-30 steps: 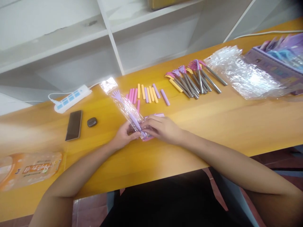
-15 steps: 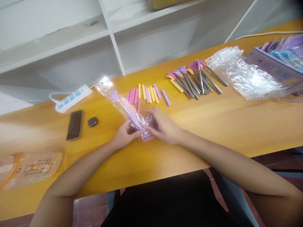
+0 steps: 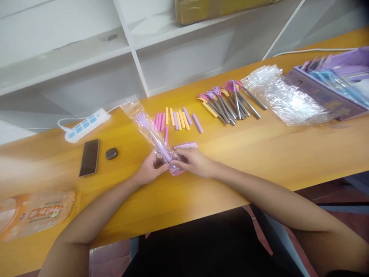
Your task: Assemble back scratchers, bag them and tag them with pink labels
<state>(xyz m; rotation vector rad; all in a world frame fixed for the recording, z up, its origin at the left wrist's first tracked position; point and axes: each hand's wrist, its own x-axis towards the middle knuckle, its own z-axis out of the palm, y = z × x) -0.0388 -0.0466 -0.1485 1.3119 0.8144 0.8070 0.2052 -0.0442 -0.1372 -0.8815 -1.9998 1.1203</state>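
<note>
My left hand (image 3: 150, 169) and my right hand (image 3: 193, 162) meet at the lower end of a clear plastic sleeve (image 3: 150, 130) lying on the yellow table (image 3: 259, 154). Inside the sleeve is a purple back scratcher (image 3: 152, 132) with a small hand-shaped head pointing away from me. Both hands pinch the sleeve's near end, fingers closed on it. A pink card (image 3: 184, 148) lies under my right hand's fingers.
Loose pink, yellow and purple handle grips (image 3: 177, 118) lie beyond the hands. Several metal-shafted scratchers (image 3: 229, 100) and crumpled clear bags (image 3: 281, 98) sit to the right, beside a purple display box (image 3: 331, 86). A phone (image 3: 89, 157), earbud case (image 3: 111, 153), power strip (image 3: 85, 125) and orange packet (image 3: 34, 213) lie left.
My right hand drew back from the sleeve's middle to its near end, pinching beside the left hand. The view shifted slightly, so everything sits a little lower and further left.
</note>
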